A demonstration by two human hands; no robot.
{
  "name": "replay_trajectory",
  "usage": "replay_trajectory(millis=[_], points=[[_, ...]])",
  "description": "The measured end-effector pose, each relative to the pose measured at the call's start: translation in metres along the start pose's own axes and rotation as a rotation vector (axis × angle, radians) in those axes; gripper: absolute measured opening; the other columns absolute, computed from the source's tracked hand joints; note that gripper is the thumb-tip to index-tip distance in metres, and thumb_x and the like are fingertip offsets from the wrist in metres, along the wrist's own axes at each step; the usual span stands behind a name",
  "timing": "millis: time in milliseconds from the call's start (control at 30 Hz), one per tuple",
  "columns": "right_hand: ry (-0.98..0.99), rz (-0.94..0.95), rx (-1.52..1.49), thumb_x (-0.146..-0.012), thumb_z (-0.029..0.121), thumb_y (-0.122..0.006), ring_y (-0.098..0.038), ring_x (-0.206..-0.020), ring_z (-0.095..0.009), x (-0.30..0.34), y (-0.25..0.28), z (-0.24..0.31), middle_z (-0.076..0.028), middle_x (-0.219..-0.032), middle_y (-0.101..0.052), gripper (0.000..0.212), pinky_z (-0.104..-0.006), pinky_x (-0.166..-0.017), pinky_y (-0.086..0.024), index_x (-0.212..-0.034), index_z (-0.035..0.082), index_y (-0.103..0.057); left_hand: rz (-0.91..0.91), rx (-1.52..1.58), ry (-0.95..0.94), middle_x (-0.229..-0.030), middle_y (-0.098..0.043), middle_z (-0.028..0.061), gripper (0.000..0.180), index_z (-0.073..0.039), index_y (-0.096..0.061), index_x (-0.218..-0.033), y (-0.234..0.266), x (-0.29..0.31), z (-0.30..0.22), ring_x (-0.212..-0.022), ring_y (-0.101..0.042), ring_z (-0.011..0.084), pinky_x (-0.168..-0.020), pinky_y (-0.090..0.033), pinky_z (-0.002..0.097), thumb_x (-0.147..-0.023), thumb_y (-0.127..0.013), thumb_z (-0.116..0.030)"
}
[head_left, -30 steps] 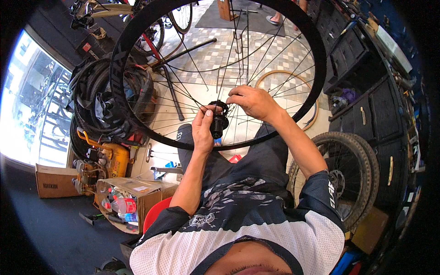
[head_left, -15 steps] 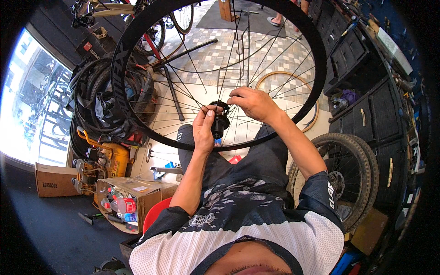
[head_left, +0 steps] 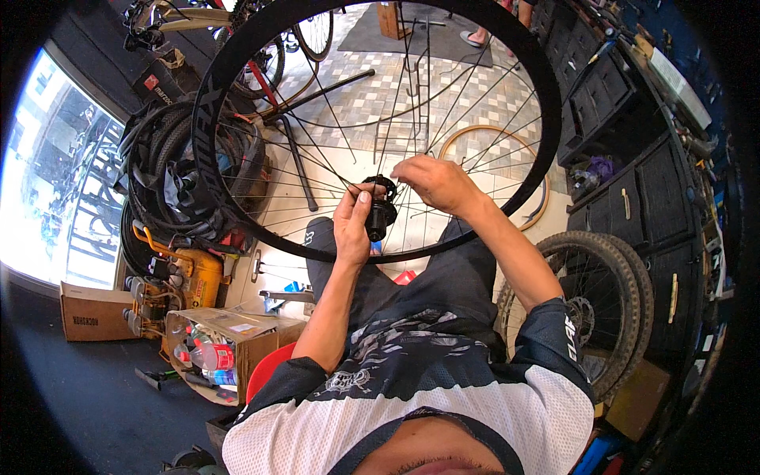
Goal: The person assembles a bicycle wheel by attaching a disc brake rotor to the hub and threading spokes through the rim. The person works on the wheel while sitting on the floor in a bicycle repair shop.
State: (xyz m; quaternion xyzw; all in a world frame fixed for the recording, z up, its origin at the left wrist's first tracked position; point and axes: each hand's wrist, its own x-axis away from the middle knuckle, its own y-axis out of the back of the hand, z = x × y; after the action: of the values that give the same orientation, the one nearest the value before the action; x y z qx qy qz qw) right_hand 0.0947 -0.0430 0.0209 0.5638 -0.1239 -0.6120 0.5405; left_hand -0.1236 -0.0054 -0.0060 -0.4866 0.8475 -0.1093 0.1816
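Observation:
A large black bicycle rim (head_left: 549,119) lies across my lap and reaches far out in front of me. At its middle, a black wheel hub (head_left: 381,215) stands tilted, with thin dark spokes fanning out from it. My left hand (head_left: 351,220) is closed round the hub's left side, thumb and fingers against its flange. Just right of the hub's upper flange, my right hand (head_left: 437,184) is closed in a pinch among the spokes. Its fingertips seem to be on a thin spoke, though the exact grip is too small to make out.
Tyres (head_left: 162,158) hang in a heap at the left, above a yellow compressor (head_left: 198,277) and a cardboard box (head_left: 265,336) of bottles. Knobbly-tyred wheels (head_left: 625,261) lean against dark drawers (head_left: 633,198) at right. A tan tyre (head_left: 542,207) lies on the floor. Another person's foot (head_left: 475,38) shows far off.
My right hand's fingertips have shifted slightly left, closer to the hub flange. The rim has moved a little, while my left hand keeps its place on the hub.

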Motion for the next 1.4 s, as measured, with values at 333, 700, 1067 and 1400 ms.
replay_trajectory(millis=[333,700,1067,1400], points=[[0.093,-0.237,0.025,-0.087,0.012,-0.070,-0.072,-0.090,-0.031,0.022,-0.025,0.034,-0.013,-0.102,-0.071,0.038,-0.0395,-0.072,-0.060,-0.124,0.012,-0.060,0.007,0.014,-0.024,-0.111,-0.070,0.0072,0.026,-0.001,-0.064,-0.117,0.000,-0.001,0.001,-0.101,-0.064,0.0122,-0.091,-0.051,0.0281,-0.109,-0.053,-0.023],[0.177,-0.300,0.127,-0.080,0.021,-0.074,-0.074,-0.099,-0.030,0.035,-0.018,0.070,-0.013,-0.117,-0.071,0.037,-0.0374,-0.082,-0.062,-0.117,0.016,-0.072,0.002,-0.041,-0.046,-0.113,-0.070,0.0100,0.028,0.000,-0.062,-0.119,0.007,-0.003,0.008,-0.102,-0.065,0.0157,-0.094,-0.051,0.0306,-0.108,-0.053,-0.024],[0.465,-0.265,0.071,-0.082,0.013,-0.073,-0.072,-0.097,-0.022,0.050,0.025,0.135,-0.004,-0.107,-0.072,0.025,-0.0316,-0.082,-0.063,-0.106,0.012,-0.075,-0.009,0.004,-0.029,-0.109,-0.071,0.0075,0.026,0.000,-0.064,-0.116,0.003,-0.006,0.001,-0.095,-0.064,0.0101,-0.085,-0.053,0.0254,-0.108,-0.055,-0.023],[0.521,-0.216,0.019,-0.082,0.012,-0.072,-0.069,-0.093,-0.018,0.058,0.036,0.158,-0.004,-0.104,-0.071,0.023,-0.0297,-0.080,-0.061,-0.104,0.009,-0.074,-0.006,0.009,-0.020,-0.112,-0.072,0.0099,0.024,0.000,-0.064,-0.117,0.005,-0.007,0.007,-0.095,-0.066,0.0111,-0.084,-0.056,0.0264,-0.107,-0.057,-0.021]])
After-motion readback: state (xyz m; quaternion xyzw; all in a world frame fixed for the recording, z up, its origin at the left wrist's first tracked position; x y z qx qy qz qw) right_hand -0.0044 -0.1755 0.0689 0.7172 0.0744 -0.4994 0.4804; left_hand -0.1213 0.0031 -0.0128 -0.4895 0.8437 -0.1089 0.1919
